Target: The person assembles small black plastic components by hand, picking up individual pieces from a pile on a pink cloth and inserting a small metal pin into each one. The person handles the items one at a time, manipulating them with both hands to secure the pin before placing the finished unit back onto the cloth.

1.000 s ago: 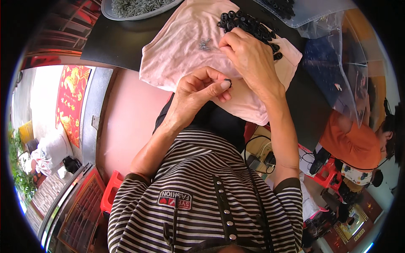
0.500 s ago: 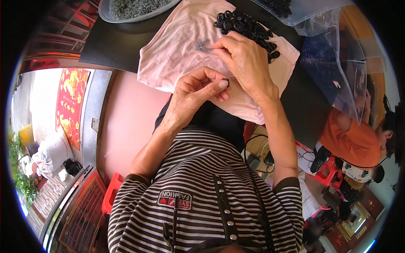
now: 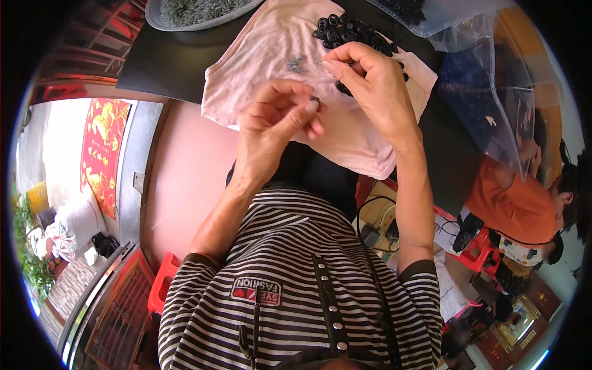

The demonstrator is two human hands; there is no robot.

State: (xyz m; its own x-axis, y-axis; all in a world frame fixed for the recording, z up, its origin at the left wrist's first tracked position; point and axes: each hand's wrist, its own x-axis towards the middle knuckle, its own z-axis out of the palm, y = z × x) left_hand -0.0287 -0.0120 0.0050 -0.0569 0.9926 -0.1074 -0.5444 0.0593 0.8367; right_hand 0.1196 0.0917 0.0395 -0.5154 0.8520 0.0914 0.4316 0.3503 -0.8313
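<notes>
My left hand is raised over the near edge of a pink cloth, with a small black plastic piece pinched between thumb and forefinger. To its right, my right hand pinches a tiny grey spring by its end; fingers partly hide it. Just left of those fingertips lies a little heap of grey springs on the cloth. Behind my right hand is a pile of black plastic parts, round with holes, resembling cord locks; the hand covers some of them.
A clear bowl of grey springs stands at the far left of the black table. At the far right lies a plastic bag of black parts. A person in an orange top sits to the right. A red stool is at my left.
My right hand has drawn back from the grey heap, lifting a spring off to the right. My left hand has shifted a little up and left with the black piece.
</notes>
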